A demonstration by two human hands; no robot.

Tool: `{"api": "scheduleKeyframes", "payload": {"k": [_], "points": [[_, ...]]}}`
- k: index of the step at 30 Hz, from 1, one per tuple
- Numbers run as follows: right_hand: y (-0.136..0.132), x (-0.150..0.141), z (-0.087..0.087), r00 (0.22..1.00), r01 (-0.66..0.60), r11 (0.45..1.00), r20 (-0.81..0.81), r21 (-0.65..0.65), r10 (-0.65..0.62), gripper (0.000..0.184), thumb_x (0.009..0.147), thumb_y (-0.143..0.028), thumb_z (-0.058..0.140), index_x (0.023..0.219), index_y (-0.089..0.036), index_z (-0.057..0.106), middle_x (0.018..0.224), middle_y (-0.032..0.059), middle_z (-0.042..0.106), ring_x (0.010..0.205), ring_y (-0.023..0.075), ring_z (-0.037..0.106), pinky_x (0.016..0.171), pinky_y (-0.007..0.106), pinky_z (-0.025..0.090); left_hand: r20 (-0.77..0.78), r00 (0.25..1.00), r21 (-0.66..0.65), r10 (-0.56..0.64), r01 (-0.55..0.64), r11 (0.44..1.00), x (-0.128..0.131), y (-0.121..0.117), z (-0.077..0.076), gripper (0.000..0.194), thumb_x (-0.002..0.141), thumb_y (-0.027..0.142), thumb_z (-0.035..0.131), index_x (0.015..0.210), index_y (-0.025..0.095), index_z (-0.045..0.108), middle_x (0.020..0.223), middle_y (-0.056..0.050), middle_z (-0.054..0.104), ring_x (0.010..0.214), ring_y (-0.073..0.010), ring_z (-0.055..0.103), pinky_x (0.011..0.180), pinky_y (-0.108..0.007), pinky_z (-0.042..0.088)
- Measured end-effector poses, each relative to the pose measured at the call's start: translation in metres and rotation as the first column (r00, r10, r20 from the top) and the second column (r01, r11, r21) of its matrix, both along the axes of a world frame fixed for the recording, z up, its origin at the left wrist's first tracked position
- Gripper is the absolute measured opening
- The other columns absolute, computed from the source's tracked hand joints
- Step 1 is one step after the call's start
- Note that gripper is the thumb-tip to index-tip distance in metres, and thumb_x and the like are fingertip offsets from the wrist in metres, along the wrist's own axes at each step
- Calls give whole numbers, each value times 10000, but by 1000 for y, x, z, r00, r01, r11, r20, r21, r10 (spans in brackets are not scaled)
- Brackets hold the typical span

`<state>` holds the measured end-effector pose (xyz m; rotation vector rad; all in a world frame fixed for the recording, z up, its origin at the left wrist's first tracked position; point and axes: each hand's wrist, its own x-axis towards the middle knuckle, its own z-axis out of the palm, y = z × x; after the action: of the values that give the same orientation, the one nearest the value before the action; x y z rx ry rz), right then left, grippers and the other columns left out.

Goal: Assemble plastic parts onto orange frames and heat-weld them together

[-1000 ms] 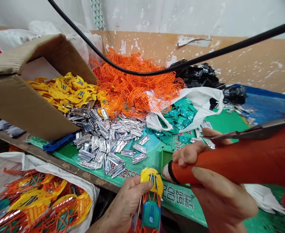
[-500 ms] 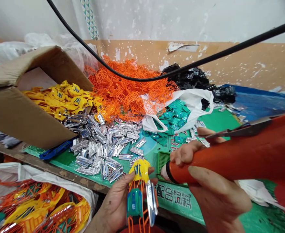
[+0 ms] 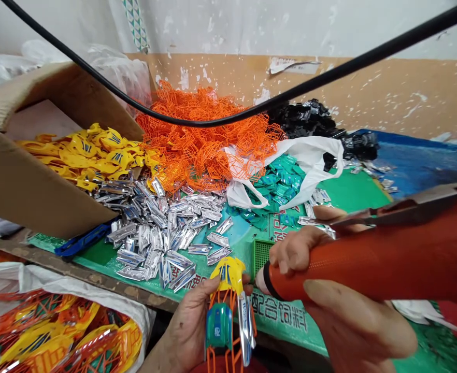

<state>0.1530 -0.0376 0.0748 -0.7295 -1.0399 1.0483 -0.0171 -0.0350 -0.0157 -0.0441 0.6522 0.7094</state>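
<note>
My left hand (image 3: 189,326) is shut on a plastic assembly with a yellow moulded top (image 3: 229,274), an orange lattice frame (image 3: 232,305) and a teal part (image 3: 218,326). A narrow silver strip (image 3: 244,326) hangs along its right side. My right hand (image 3: 353,326) grips the orange ribbed handle of an electric soldering iron or similar tool (image 3: 341,264). Its short tip, behind a black collar, sits just right of the yellow top. A flat metal blade (image 3: 391,215) lies along the tool's upper side. Whether the tip touches the plastic is hidden.
Heaps stand on a green printed mat (image 3: 286,316): silver pieces (image 3: 162,233), orange lattices (image 3: 205,140), teal pieces (image 3: 279,181) and black parts (image 3: 310,119). A cardboard box (image 3: 38,181) holds yellow pieces. A white sack (image 3: 69,285) of assemblies sits lower left. A black cable (image 3: 252,114) crosses overhead.
The assembly has turned in my left hand, and its silver strip has moved from the left side to the right. The piece has risen slightly, and the whole view has shifted a little.
</note>
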Motion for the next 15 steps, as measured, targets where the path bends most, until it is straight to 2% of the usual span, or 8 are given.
{"api": "scheduleKeyframes", "payload": {"k": [3,7,11,15], "points": [[0,-1,2,1000,-11,1000,1,-8,11,485,745,-284,743,1175,-343,528,750,-39,596,661,146,570,687,361,488,0,1000,-14,-2,2,1000,0,-1,1,200,815,219,612,905,64,700,696,-96,747,630,-180,706,618,-244,554],[0,-1,4,1000,-11,1000,23,-6,11,485,751,-303,735,1181,-346,513,739,-39,586,640,149,568,661,363,496,23,1000,-7,1,-1,1000,0,-2,3,175,793,210,636,857,66,710,710,-100,753,566,-159,687,553,-228,545],[0,-2,6,999,-11,1000,34,4,11,470,753,-329,726,1174,-331,518,732,-36,581,639,153,570,657,364,498,-15,1000,3,2,-2,1000,1,-3,4,180,805,212,616,865,69,707,759,-111,760,583,-167,691,579,-251,554],[0,-3,6,999,-19,1000,26,2,19,474,755,-309,727,1182,-345,524,743,-34,593,654,153,569,671,363,494,-51,999,-20,8,-9,1000,-1,-4,1,199,830,210,588,930,71,690,720,-84,750,588,-159,691,598,-237,546]]}}
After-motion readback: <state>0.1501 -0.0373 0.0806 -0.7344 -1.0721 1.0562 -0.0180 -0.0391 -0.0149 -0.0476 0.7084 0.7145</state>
